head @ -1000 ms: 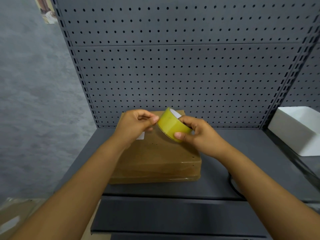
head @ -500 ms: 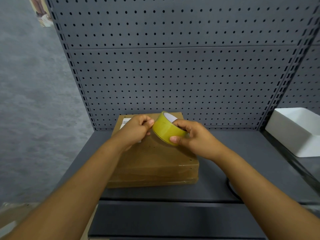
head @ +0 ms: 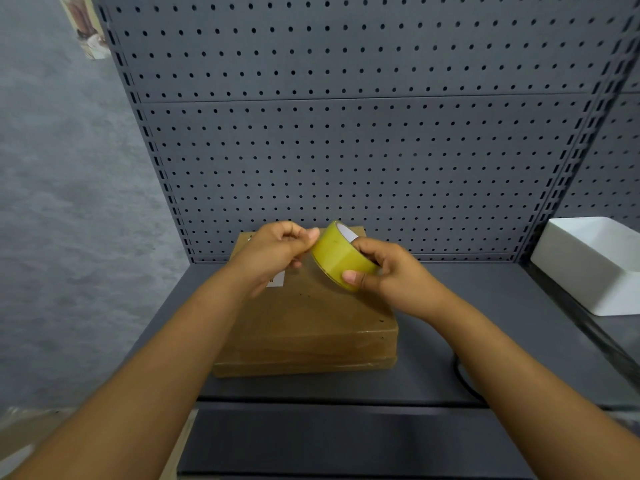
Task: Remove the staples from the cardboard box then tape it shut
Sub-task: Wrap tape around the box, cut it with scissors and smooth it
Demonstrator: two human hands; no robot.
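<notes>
Fingers [head: 363, 245] of the right hand [head: 391, 271] curl round a roll of yellowish packing tape [head: 337, 254], the thumb pressed on the roll's near lower edge and the other fingertips hooked over its far side beside the white inner core. Just left of it, the left hand [head: 273, 252] has its fingers [head: 294, 230] bent inward with the thumb tip touching the roll's outer face at its upper left; whether it has hold of the loose tape end is too small to tell. Both hands hover at the centre of the frame, above the far half of the cardboard box [head: 311, 323].

That box is flat, brown and closed, and lies in the middle of the frame on a dark grey shelf [head: 485, 306], its far edge close to the pegboard back panel [head: 346, 150]. Its top and front face have a glossy sheen, as if covered with clear film or tape. Several tiny dark dots show on the top, near the middle and along the right edge. A white label [head: 277, 279] peeks out on the top from under the left hand.

At the right edge of the frame a white rectangular tray [head: 595, 268] sits on the neighbouring surface, well apart from the box. A black cable [head: 464, 382] curves over the shelf beside the right forearm. A grey textured wall [head: 69, 202] fills the left of the frame, with a small picture [head: 86, 26] at the upper left.
</notes>
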